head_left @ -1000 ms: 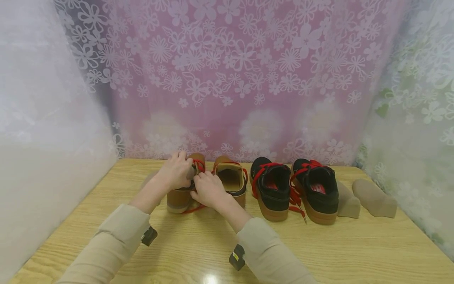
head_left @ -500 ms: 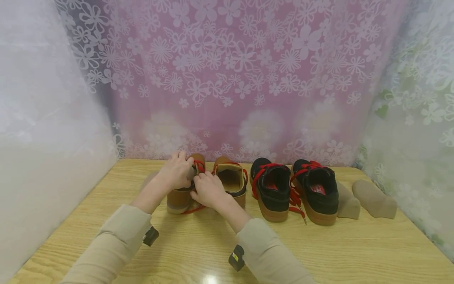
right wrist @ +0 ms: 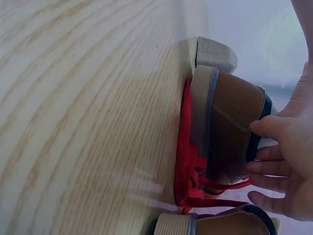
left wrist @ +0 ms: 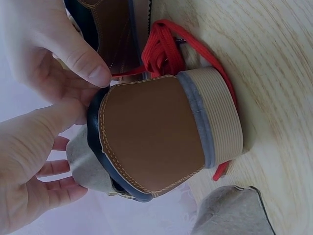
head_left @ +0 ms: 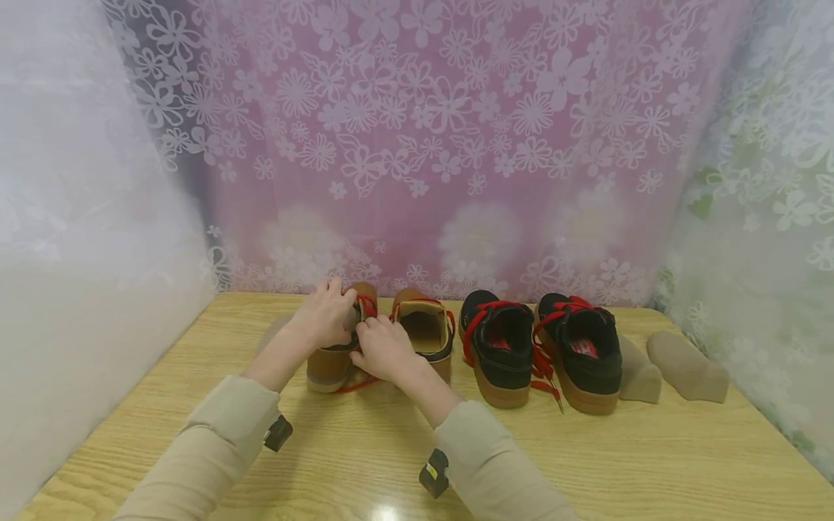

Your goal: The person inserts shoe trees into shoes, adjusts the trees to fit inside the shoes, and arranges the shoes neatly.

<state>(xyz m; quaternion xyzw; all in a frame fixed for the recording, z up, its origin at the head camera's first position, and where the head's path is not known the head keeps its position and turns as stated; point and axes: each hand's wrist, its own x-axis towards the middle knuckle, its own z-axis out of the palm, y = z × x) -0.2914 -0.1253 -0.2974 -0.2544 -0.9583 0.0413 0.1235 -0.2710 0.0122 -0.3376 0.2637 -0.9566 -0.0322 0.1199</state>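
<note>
Brown shoe [head_left: 328, 365] | on tbl [head_left: 352, 470], leftmost in shoe row, just under/btwn my hands | my L hand [head_left: 322, 315]: fingers round grey insert [left wrist: 88, 159] at its opening | my R hand [head_left: 386, 349]: pinching collar [left wrist: 94, 131]

Place: a small booth closed in by cloth; from my feed I can't tell whether a home or a workplace surrounds it.
Backdrop: I see a pink curtain [head_left: 417, 145] printed with white flowers.
Sides: a pale left sheet [head_left: 98, 217] and a right sheet [head_left: 762, 239] with flowers and green leaves.
Table [head_left: 352, 463]: wood-grained, filling the booth.
Shoes [head_left: 508, 370]: lined up near the curtain.
</note>
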